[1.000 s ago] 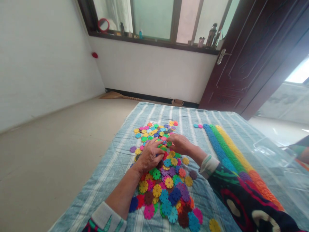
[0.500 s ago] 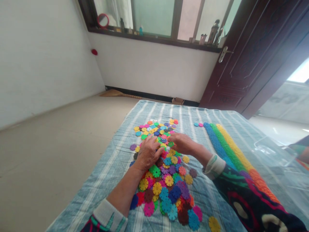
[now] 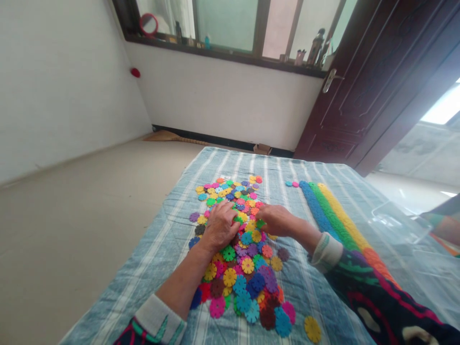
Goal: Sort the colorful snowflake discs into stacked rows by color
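Observation:
Many colourful notched plastic discs lie in a long loose pile on a striped cloth. My left hand rests on the upper middle of the pile, its fingers bent over the discs; what is under the fingertips is hidden. My right hand is at the pile's right side, fingers curled together, with a green disc at the fingertips. To the right lie long rows of joined discs: blue, green, yellow and orange.
A blue and a pink disc lie beside the rows' far end. Clear plastic containers stand at the right. One yellow disc lies apart near the front. Beyond are a door and a window ledge.
My right hand has moved slightly right, away from my left hand, and a green disc shows at its fingertips. My left hand stays on the pile. The view has shifted a little.

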Demonstrator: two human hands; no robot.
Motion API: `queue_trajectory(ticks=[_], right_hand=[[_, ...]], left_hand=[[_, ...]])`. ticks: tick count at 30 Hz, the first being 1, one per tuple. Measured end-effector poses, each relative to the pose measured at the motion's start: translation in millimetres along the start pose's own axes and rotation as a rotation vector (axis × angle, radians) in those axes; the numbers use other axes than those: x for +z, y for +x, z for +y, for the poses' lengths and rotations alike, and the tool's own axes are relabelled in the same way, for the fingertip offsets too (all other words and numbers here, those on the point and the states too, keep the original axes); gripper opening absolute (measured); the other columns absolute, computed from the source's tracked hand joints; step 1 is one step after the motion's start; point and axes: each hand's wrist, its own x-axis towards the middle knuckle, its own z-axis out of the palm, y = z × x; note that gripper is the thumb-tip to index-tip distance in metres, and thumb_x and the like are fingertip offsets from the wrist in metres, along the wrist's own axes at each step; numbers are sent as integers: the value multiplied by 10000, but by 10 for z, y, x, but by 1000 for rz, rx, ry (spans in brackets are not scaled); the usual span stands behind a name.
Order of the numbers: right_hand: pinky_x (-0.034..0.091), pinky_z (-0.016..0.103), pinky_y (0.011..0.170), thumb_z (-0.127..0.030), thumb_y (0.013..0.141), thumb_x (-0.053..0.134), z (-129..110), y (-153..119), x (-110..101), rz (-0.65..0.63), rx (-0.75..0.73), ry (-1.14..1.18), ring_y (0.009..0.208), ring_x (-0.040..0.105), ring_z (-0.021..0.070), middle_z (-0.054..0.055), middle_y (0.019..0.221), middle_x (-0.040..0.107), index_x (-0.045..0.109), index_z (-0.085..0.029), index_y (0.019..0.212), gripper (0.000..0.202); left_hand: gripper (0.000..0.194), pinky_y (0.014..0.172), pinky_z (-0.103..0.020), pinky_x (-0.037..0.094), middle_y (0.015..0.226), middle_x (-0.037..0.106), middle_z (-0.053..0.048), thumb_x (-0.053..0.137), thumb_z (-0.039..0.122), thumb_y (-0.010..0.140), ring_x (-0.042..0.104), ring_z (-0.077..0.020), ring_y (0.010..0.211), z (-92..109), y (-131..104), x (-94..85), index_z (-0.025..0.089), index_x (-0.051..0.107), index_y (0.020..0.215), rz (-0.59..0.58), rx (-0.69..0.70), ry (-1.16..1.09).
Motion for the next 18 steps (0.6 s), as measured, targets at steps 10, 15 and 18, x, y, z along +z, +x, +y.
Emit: queue_trajectory(ticks=[10,15,18], right_hand=[[420,290,622,-143,752,585,-84,34,-42,-18,2,-31,886,659,264,146,945,701,677,-124,937,207],[420,280,619,-142,725,594,-59,47,-38,-4,6,-24,854,658,252,138,921,703,680,-137,917,210],[401,272,601,-164,726,594,-5,37,6,25,-2,-4,818,648,235,130,910,700,675,-146,885,179]], left_hand=[[144,958,-431,467,1006,689,-64,586,99,659,595,-244,1022,1,17,-20,210,613,746,51,24,-138],[134,903,-385,488,861,696,-32,550,88,670,613,-212,921,17,17,-40,216,587,688,97,-8,-212],[126,853,-350,494,802,691,-16,528,109,705,620,-191,857,29,17,-57,215,585,668,157,-76,-236]])
